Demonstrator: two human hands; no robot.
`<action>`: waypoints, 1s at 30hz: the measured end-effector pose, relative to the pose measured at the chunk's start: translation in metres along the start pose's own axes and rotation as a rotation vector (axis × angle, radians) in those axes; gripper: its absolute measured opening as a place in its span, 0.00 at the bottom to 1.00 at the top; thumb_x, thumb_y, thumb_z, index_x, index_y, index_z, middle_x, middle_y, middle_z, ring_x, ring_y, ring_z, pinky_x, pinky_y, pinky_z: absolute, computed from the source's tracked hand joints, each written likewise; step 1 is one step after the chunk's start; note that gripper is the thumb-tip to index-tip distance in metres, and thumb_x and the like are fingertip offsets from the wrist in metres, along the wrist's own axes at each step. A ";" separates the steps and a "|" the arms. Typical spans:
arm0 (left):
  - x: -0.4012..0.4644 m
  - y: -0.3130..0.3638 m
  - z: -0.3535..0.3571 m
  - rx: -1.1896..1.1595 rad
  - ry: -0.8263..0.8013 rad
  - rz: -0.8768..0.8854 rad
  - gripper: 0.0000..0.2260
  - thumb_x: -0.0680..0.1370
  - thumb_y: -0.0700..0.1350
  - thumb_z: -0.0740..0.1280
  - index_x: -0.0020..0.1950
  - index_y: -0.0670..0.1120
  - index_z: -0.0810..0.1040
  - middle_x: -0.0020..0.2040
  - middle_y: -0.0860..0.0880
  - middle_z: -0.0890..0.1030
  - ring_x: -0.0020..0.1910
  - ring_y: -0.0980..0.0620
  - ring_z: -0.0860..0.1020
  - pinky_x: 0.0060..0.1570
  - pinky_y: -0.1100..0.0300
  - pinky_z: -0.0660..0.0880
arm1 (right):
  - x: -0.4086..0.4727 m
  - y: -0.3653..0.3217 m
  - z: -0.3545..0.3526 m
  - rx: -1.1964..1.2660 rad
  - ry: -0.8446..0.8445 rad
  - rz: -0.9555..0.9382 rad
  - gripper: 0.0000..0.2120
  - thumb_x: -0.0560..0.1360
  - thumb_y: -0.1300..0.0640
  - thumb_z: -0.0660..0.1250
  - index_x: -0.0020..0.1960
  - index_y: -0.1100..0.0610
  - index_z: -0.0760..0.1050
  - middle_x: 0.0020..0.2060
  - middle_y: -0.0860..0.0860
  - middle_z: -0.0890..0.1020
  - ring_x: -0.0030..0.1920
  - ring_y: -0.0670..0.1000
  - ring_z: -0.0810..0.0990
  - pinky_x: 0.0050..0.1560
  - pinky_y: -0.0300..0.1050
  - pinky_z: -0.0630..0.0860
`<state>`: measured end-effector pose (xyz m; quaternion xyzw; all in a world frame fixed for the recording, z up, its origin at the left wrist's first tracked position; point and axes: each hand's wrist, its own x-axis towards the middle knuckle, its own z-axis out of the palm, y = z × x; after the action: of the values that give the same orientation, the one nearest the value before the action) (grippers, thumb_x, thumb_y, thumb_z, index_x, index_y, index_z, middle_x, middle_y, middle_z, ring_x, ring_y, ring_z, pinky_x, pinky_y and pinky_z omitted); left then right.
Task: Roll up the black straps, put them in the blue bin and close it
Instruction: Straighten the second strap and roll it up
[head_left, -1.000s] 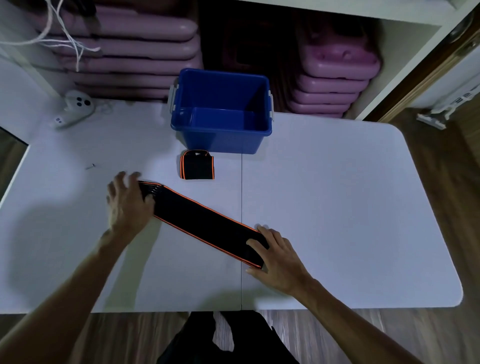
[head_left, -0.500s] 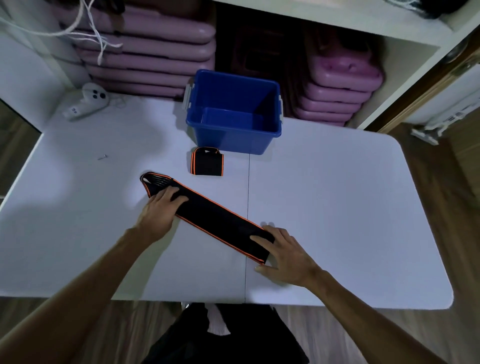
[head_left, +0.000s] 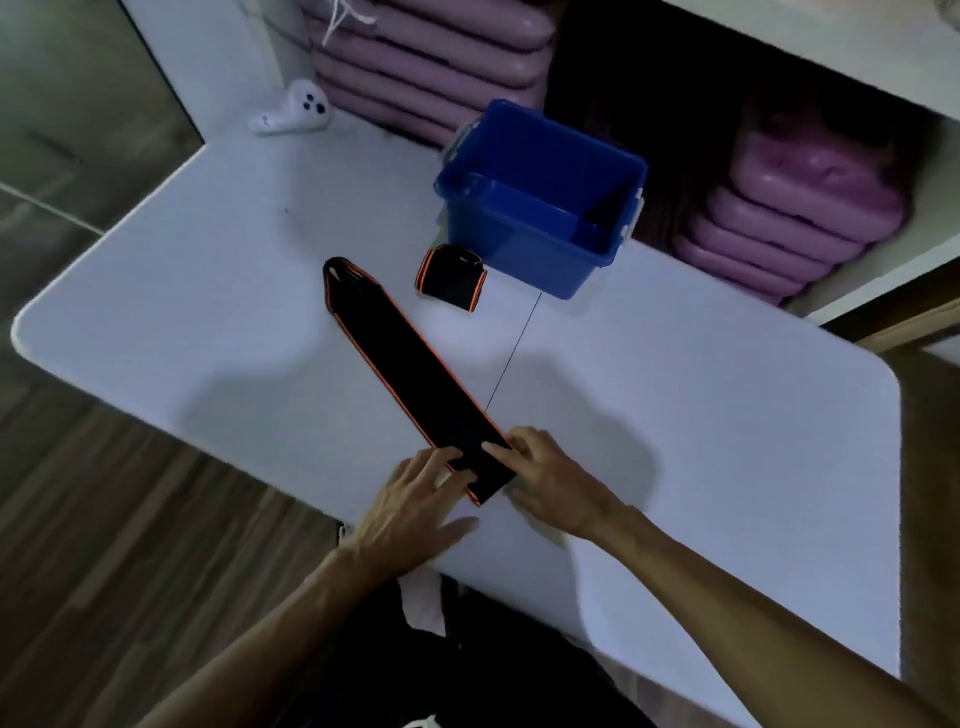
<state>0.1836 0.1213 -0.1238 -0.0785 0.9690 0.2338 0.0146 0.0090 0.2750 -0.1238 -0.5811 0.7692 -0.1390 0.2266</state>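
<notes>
Left hand: the left hand (head_left: 415, 499) lies palm down at the near end of the long flat black strap with orange edging (head_left: 400, 364), forearm reaching in from the lower left, fingers (head_left: 441, 460) spread and pressing on the strap's left edge.
Right hand: the right hand (head_left: 550, 480) comes in from the lower right, index finger laid across the strap's near end, thumb side against its right edge.
Grip: both hands sit close together at the same end; neither is curled closed around the strap, the fingers rest flat on it.
Flat strap: stretched diagonally on the white folding table (head_left: 701, 415), far end tapered and pointing up-left.
Rolled strap: a rolled black strap with orange trim (head_left: 451, 278) lies just in front of the bin.
Bin: the open blue plastic bin (head_left: 524, 260) stands at the table's far edge; whether anything lies inside it, I cannot tell.
Also on table: a white handheld controller (head_left: 291, 111) at the far left corner.
</notes>
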 end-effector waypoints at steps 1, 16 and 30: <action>-0.001 0.008 0.002 0.016 0.009 -0.053 0.23 0.70 0.56 0.72 0.61 0.46 0.77 0.62 0.42 0.77 0.59 0.41 0.77 0.54 0.49 0.77 | 0.001 0.002 0.000 -0.006 0.003 -0.028 0.28 0.75 0.64 0.68 0.74 0.58 0.67 0.64 0.63 0.70 0.63 0.61 0.71 0.62 0.50 0.74; 0.013 0.058 0.012 -0.004 0.158 -0.394 0.15 0.78 0.43 0.60 0.61 0.38 0.73 0.60 0.41 0.77 0.62 0.43 0.75 0.61 0.51 0.70 | 0.027 0.031 -0.025 -0.269 -0.061 -0.386 0.25 0.76 0.57 0.69 0.71 0.59 0.71 0.69 0.55 0.74 0.69 0.56 0.71 0.59 0.56 0.75; 0.016 0.033 0.016 -0.421 0.336 -0.682 0.08 0.80 0.43 0.58 0.49 0.40 0.75 0.42 0.44 0.79 0.40 0.44 0.75 0.40 0.51 0.71 | 0.048 0.015 -0.029 0.257 -0.149 -0.062 0.12 0.77 0.48 0.67 0.57 0.52 0.79 0.47 0.51 0.83 0.46 0.49 0.80 0.48 0.45 0.77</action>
<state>0.1624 0.1553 -0.1237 -0.4323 0.8078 0.3919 -0.0833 -0.0286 0.2319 -0.1151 -0.5792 0.7079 -0.1997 0.3515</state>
